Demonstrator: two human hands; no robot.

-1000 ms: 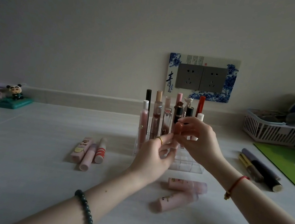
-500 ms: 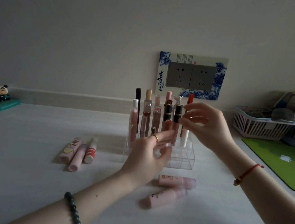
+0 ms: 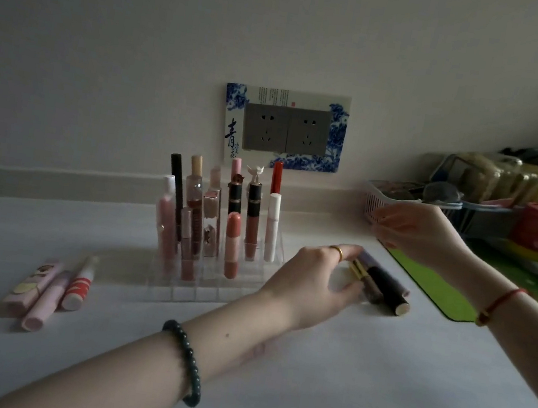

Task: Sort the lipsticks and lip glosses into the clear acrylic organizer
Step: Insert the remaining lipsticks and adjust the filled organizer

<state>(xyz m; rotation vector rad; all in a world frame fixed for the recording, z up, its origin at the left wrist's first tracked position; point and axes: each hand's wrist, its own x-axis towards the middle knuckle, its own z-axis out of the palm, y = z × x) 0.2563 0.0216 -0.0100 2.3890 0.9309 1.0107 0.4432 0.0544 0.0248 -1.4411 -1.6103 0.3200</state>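
The organizer (image 3: 179,291) is set on the surface (image 3: 338,386) close to the wall (image 3: 105,77), and a broad stretch of surface is left in front of it, crossed only by the left forearm. To its right the room is bounded by the edge of a green mat (image 3: 432,285). A white basket (image 3: 373,201) is seen further right and behind.

Just right of the organizer a cluster of loose tubes (image 3: 387,284) lies flat. The left hand (image 3: 315,279) is placed at its near end, index finger (image 3: 352,250) over the far side and thumb (image 3: 347,289) on the near side — whether the grip is closed cannot be told. The right hand (image 3: 422,235) is held above and right of the cluster, apart from it, fingers loosely curled with nothing in them.

The organizer's back rows are filled with upright tubes (image 3: 253,215). Left of it, three pink tubes (image 3: 48,290) lie side by side.
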